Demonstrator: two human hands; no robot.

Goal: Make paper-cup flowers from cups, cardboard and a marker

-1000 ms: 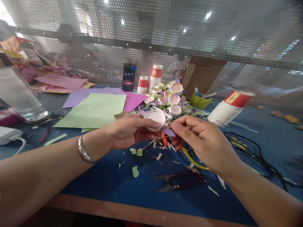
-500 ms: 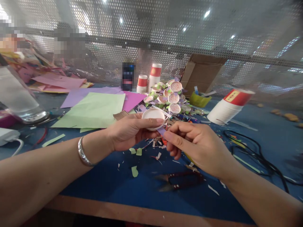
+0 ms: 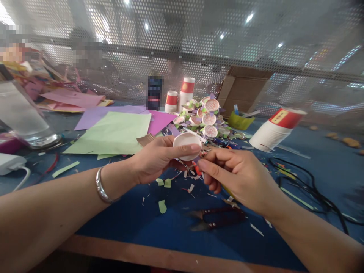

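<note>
Between thumb and fingers, my left hand [image 3: 159,157] holds a shallow white paper cup bottom [image 3: 184,145], its hollow side facing me. A purple paper strip [image 3: 174,130] sticks out beyond its upper left rim. At the lower right rim, my right hand [image 3: 227,168] pinches the other visible bit of purple strip, most of it hidden by the fingertips. Behind the hands stands a pile of similar cup bottoms [image 3: 209,118] with red line patterns and green and purple paper bits. Thread snips [image 3: 213,220] with dark handles lie below my right hand.
Green paper sheets [image 3: 113,132] lie at left over purple ones, near a glass of water [image 3: 25,117]. Stacked paper cups [image 3: 275,131] lean at right beside a black cable [image 3: 309,185]. Paper scraps [image 3: 162,206] litter the blue table. A cardboard box [image 3: 244,89] stands behind.
The cup bottom has shifted slightly right and down and tilted in my left hand. Less purple strip shows by my right fingertips, more at the upper left.
</note>
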